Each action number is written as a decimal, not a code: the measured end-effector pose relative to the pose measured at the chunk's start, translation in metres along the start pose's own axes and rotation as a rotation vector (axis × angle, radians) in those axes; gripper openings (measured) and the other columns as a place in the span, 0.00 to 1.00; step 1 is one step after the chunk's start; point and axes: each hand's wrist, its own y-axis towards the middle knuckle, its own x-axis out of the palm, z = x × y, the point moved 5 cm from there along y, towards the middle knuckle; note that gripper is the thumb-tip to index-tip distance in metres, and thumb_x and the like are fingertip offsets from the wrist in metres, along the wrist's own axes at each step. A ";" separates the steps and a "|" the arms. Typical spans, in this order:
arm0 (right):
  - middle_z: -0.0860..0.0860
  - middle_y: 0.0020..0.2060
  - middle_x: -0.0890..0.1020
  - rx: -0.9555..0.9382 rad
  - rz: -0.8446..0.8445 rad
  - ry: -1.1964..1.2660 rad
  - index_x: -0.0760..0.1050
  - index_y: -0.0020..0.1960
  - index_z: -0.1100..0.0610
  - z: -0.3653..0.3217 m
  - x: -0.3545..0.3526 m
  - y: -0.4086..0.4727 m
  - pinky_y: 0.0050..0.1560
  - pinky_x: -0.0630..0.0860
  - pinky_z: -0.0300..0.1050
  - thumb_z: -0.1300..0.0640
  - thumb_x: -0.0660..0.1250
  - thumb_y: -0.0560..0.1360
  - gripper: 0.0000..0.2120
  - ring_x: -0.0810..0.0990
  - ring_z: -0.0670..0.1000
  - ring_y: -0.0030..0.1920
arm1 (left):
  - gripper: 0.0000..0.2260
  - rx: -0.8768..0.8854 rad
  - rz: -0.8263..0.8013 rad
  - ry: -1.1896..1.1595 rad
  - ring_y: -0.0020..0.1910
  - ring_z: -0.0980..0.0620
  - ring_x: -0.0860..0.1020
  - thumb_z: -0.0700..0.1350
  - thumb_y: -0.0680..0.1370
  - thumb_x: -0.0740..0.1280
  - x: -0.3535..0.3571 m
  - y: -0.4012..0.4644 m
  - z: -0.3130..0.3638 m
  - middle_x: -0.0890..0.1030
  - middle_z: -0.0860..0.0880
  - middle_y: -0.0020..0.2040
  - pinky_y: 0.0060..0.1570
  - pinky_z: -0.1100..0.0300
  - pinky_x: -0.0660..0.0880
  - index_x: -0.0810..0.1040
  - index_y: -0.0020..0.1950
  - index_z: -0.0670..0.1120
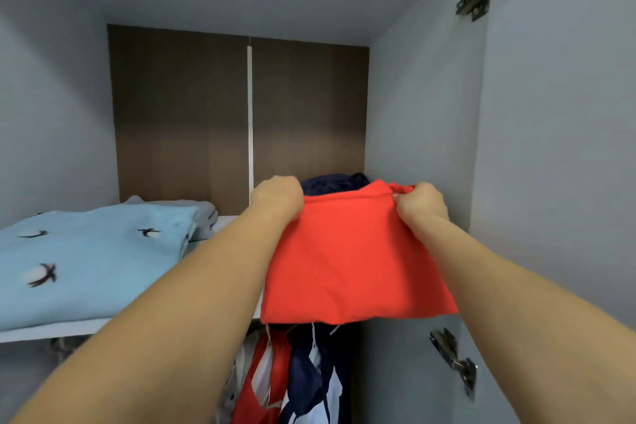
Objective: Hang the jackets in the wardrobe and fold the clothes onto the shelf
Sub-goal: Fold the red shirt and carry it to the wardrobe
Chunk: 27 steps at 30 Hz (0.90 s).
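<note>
Both hands, left (279,198) and right (420,203), grip folded red garment (351,258) above shelf (51,332).

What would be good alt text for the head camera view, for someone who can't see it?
Two bare hands, left hand and right hand, grip the far edge of a folded red garment at the wardrobe shelf, in front of a dark navy garment. A folded light blue bird-print sweater lies to the left; red, navy and white jackets hang below.

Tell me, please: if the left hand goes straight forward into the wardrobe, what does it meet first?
Probably the dark navy garment just behind the left hand, then the brown back panel. Depth is unclear, so this is a guess.
</note>
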 end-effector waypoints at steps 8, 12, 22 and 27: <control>0.59 0.61 0.79 0.048 -0.142 -0.405 0.78 0.61 0.59 0.049 0.080 0.025 0.58 0.75 0.51 0.57 0.64 0.75 0.16 0.78 0.61 0.61 | 0.14 -0.037 -0.189 -0.104 0.58 0.41 0.78 0.37 0.77 0.60 0.118 0.032 -0.004 0.79 0.41 0.60 0.48 0.52 0.72 0.77 0.61 0.42; 0.60 0.61 0.79 0.056 -0.182 -0.472 0.78 0.62 0.61 0.058 0.087 0.041 0.59 0.75 0.50 0.57 0.65 0.75 0.17 0.78 0.61 0.61 | 0.13 -0.101 -0.139 -0.201 0.57 0.41 0.77 0.38 0.77 0.60 0.127 0.041 -0.004 0.78 0.41 0.60 0.46 0.52 0.70 0.78 0.60 0.43; 0.60 0.61 0.79 -0.047 -0.183 -0.607 0.77 0.63 0.61 0.054 0.104 0.052 0.59 0.75 0.50 0.58 0.63 0.76 0.16 0.78 0.61 0.62 | 0.20 -0.091 -0.021 0.011 0.64 0.41 0.69 0.47 0.77 0.60 0.114 0.031 -0.004 0.69 0.42 0.66 0.59 0.48 0.67 0.72 0.68 0.43; 0.61 0.62 0.78 -0.147 -0.182 -0.667 0.76 0.63 0.60 0.038 0.096 0.045 0.59 0.73 0.51 0.51 0.63 0.78 0.18 0.76 0.62 0.62 | 0.28 0.238 -0.322 -0.209 0.79 0.43 0.51 0.61 0.82 0.48 0.123 0.002 0.032 0.52 0.49 0.81 0.73 0.36 0.53 0.57 0.80 0.52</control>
